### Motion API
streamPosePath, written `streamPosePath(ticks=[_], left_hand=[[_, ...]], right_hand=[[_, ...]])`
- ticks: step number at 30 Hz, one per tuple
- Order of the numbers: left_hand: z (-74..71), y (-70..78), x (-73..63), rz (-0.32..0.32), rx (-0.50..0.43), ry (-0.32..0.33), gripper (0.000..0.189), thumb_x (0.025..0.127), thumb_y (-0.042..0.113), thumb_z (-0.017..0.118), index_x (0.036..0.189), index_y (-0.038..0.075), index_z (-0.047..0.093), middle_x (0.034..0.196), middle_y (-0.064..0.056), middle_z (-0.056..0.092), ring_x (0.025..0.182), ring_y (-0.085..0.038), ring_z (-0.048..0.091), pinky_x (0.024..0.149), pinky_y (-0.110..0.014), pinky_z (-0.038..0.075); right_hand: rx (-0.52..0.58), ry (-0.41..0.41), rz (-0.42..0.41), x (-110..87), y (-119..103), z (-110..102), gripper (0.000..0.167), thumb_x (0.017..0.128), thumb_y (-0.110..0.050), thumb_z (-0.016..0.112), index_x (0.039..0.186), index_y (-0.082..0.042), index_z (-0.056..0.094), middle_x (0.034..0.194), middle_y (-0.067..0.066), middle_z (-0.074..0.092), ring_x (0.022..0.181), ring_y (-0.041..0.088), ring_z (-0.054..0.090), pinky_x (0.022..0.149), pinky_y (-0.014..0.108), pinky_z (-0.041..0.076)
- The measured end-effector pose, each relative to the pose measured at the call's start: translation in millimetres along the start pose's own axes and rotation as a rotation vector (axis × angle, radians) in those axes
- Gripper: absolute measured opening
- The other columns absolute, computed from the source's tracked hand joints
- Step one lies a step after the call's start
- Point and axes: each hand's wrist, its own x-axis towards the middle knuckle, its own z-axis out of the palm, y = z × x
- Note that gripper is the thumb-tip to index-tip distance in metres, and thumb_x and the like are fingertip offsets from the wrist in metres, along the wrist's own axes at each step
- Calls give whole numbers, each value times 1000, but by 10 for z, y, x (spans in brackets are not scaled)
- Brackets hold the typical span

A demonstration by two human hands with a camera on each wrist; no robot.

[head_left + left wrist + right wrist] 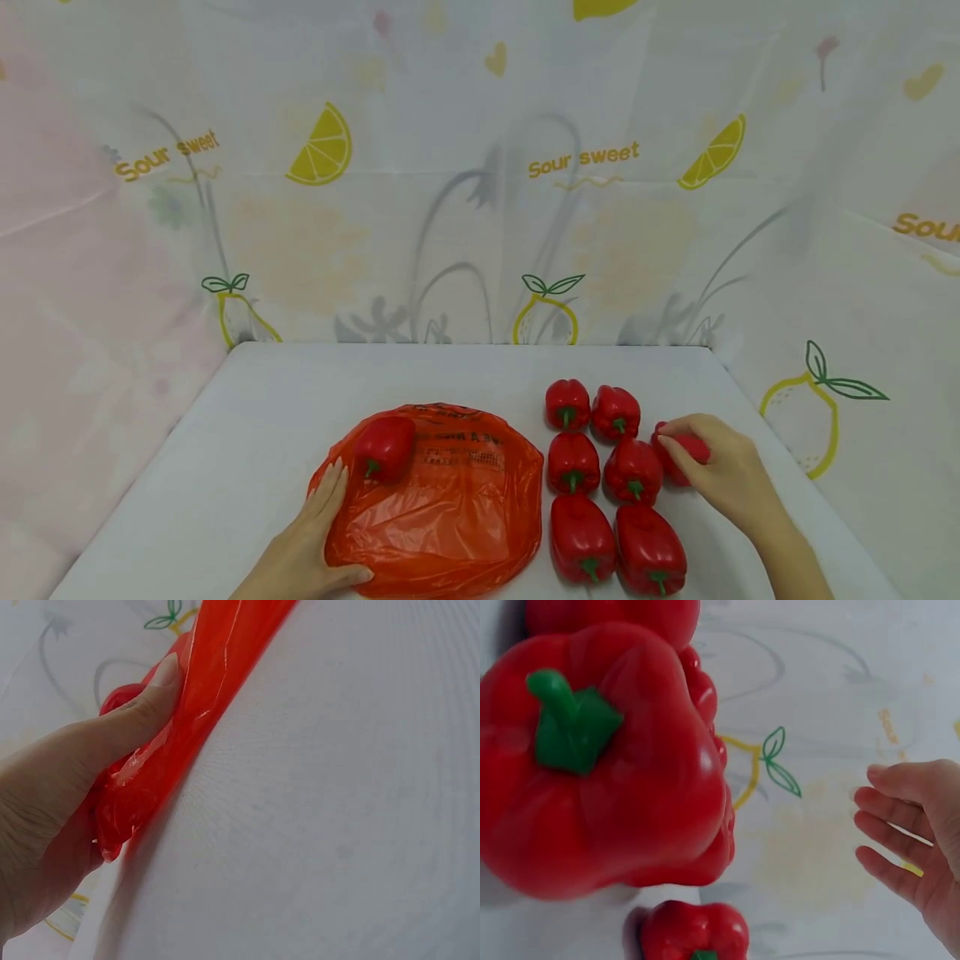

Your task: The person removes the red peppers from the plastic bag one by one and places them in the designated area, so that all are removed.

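Observation:
An orange-red plastic bag [450,517] with dark print lies spread flat on the table. On its upper left part rests a red bell pepper [387,446] with a green stem. My left hand [309,533] lies along the bag's left edge, fingers straight and thumb apart; in the left wrist view the thumb [139,720] touches the bag. My right hand [716,467] hovers at another red bell pepper [688,454], partly covering it from the head view. In the right wrist view the right hand's fingers [892,832] are loosely bent, holding nothing, apart from the nearby bell pepper [645,802].
Several more red bell peppers [573,462] stand close together in two columns right of the bag, stems toward me. The white table [247,433] ends at a hanging cloth [420,225] printed with lemons, which surrounds its back and sides.

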Motion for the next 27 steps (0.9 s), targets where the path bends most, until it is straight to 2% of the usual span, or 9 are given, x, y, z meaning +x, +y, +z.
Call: streamPosePath(ticks=[10,13,14,16,17,20,23,25,27], left_hand=[[-3,5,-8,14,14,7,129,63,69,75,154,2,11,160,-17,5,137,-46,27,77,-55,53],[-3,0,-10,17,14,9,129,64,69,75,154,3,11,160,-16,5,137,-46,27,77,-55,53],[-3,-2,-9,19,14,9,129,64,69,74,154,3,11,160,-16,5,137,-45,27,77,-55,53],[-3,-5,-8,22,16,10,129,64,69,74,154,3,11,160,-16,5,137,-45,27,78,-55,53],[-5,-4,-8,21,17,9,129,64,69,74,154,3,11,160,-16,5,137,-45,27,78,-55,53],[-4,-4,-7,17,19,10,129,63,71,73,154,4,11,160,-15,5,137,-44,27,78,-55,53],[1,-8,-4,9,18,11,130,62,72,72,154,4,11,160,-15,6,137,-44,28,79,-55,53],[10,-15,-5,3,17,12,130,62,73,72,154,4,12,160,-15,6,137,-44,28,78,-55,53],[18,-21,-9,3,15,12,130,62,73,72,154,3,12,160,-15,6,137,-44,28,78,-54,53]], right_hand=[[92,-6,-63,69,-195,119,35,66,7,82,91,-12,68,87,-7,66,79,9,60,74,7,46],[129,6,-104,82,-233,162,15,82,-14,78,93,-13,68,88,-6,66,79,9,58,75,8,45],[138,7,-114,89,-247,174,14,86,-23,74,94,-13,68,88,-6,66,79,9,58,75,8,45],[153,3,-127,103,-280,197,24,91,-36,64,94,-13,68,88,-6,66,80,11,59,76,8,46],[158,-3,-118,111,-304,208,25,91,-38,63,95,-13,68,89,-6,66,80,11,60,76,8,46],[174,-29,-97,139,-383,245,18,83,-22,77,96,-12,68,91,-8,66,83,12,63,78,8,47],[188,-56,-82,163,-463,308,36,68,-2,86,97,-12,68,93,-9,66,85,10,63,79,9,47],[192,-76,-75,182,-515,358,43,63,0,88,98,-13,67,94,-10,66,86,9,63,79,9,47],[193,-91,-77,203,-564,410,44,63,-2,89,99,-14,68,95,-10,66,86,8,63,78,11,48]])
